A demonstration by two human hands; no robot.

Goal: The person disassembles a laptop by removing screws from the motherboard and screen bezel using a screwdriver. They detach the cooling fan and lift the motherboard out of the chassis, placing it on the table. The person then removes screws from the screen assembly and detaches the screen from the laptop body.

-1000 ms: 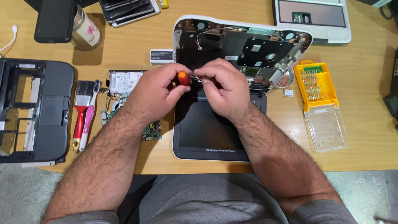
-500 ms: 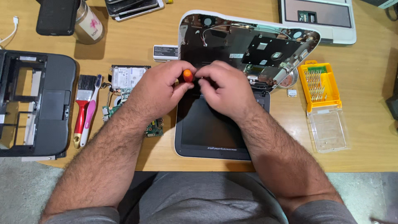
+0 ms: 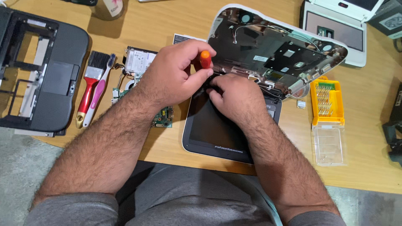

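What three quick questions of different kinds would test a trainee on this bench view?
1. True or false: the left hand grips the orange-handled screwdriver.
2. Which lies beside the red-handled paintbrush: (a) a pink toothbrush, (b) a spoon?
3. What does the right hand rest on?

Key: 1 true. 2 (a). 3 The opened white-edged laptop, near its hinge.

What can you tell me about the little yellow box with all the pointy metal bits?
The yellow bit case is a small plastic tray lying flat on the wooden table, right of the opened laptop. Rows of thin metal bits sit in it. Its clear lid is swung open toward the person. Neither hand touches it.
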